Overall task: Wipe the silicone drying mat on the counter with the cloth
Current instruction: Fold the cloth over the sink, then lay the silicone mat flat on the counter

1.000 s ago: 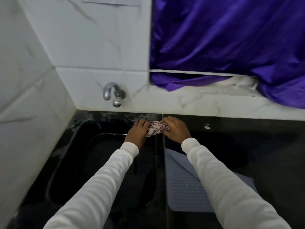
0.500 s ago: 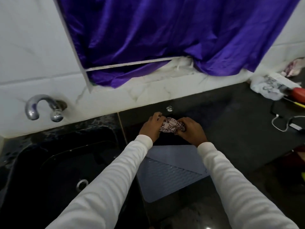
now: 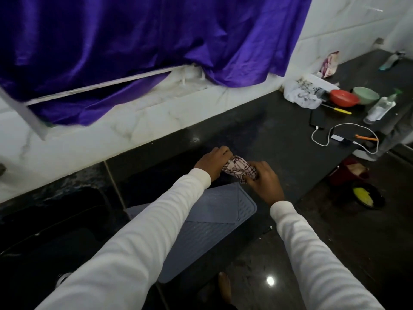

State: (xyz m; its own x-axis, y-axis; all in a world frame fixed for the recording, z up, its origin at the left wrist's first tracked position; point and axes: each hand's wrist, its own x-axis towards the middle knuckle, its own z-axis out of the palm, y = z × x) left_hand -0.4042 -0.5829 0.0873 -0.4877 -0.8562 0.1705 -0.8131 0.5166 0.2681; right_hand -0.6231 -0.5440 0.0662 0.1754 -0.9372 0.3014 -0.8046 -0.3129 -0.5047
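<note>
A: What is biggest here, and how many of each?

B: One purple curtain [image 3: 143,48] fills the upper left and centre of the frame. Below it runs one dark table [image 3: 279,139], with one black sink [image 3: 51,229] sunk in at lower left. Then one silicone drying mat [image 3: 207,233] at lower centre.

A: How does the mat look?

B: Grey-blue, with rounded corners and wavy ribs. Its far part is folded over, showing a smooth triangular flap. It lies flat on the table just right of the sink, partly under the left sleeve.

A: And the cloth?

B: One cloth [image 3: 239,167], pale with dark red check lines, bunched into a wad. It is held above the table just beyond the mat's far edge, at centre frame.

A: The hands?

B: Two. The left hand [image 3: 212,163] has its grip clamped on the cloth's left end; the right hand [image 3: 263,180] has its grip clamped on the right end.

A: Smaller things?

B: At upper right: two bowls, one red bowl [image 3: 344,98] and one green bowl [image 3: 365,95], one clear bottle [image 3: 380,108], and one white cable [image 3: 344,136].
</note>
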